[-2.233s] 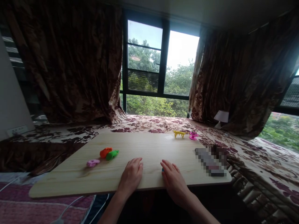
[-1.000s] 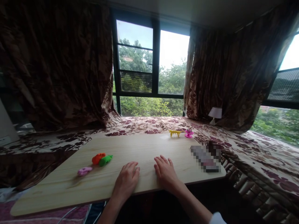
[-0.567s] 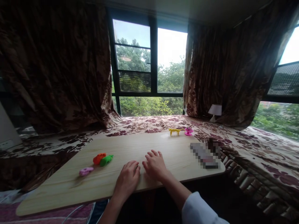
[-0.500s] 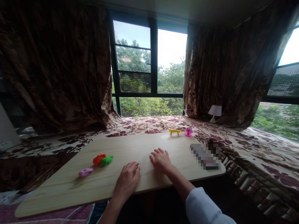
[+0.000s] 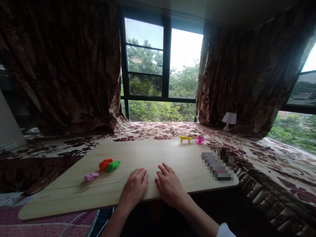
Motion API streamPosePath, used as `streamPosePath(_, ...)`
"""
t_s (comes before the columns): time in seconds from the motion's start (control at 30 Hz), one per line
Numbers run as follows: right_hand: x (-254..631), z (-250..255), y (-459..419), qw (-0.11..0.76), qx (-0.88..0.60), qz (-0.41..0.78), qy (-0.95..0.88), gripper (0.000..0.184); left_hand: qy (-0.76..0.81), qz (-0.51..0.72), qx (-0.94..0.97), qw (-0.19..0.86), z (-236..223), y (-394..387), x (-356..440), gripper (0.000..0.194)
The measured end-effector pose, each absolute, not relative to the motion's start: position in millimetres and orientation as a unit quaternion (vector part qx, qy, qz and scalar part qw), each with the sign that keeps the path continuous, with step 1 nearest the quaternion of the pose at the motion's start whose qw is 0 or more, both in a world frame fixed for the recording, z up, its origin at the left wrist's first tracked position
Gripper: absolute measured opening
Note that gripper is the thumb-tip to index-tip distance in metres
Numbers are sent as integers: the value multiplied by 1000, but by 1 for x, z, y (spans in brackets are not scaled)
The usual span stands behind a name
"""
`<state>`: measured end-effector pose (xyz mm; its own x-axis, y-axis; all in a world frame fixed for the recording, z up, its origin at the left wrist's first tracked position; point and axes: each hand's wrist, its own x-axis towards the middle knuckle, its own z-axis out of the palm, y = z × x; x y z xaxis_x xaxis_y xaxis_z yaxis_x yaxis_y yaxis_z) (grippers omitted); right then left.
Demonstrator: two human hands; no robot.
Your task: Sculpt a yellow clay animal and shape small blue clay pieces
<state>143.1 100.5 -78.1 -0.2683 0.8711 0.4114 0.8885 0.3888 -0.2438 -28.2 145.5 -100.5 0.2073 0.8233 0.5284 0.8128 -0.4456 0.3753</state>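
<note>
My left hand [image 5: 134, 185] rests palm down on the pale wooden tabletop [image 5: 145, 154] near its front edge, fingers close together and nothing visible in it. Beside it lies my right hand [image 5: 169, 183], also palm down and holding nothing, with its fingers slightly apart. To the left of my hands sit an orange toy [image 5: 104, 164], a green toy [image 5: 113, 166] touching it, and a pink toy [image 5: 91, 177] nearer me. At the far right edge stand a yellow animal-shaped toy [image 5: 185, 139] and a magenta toy on a stand [image 5: 200, 140].
A dark flat object [image 5: 217, 169], blurred by pixelation, lies at the table's right end. Flower-patterned cloth [image 5: 148, 130] covers the ledge behind the table. A small white lamp [image 5: 229, 118] stands there by the curtain [image 5: 227, 75], under the window [image 5: 163, 65].
My right hand has drawn back toward me and a little nearer my left hand. The left hand stays almost in place. The camera view has shifted slightly.
</note>
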Motion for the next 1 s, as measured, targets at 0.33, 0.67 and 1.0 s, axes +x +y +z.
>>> streamPosePath(0.33, 191, -69, 134, 219, -594, -10, -774, 29, 527, 362, 769, 10, -102, 144, -32, 31)
streamPosePath(0.67, 133, -78, 105, 242, -539, -16, -807, 37, 524, 356, 774, 6, -99, 142, -29, 29)
streamPosePath(1.0, 175, -77, 133, 261, -610, -5, -748, 36, 522, 366, 770, 7, -100, 142, -33, 29)
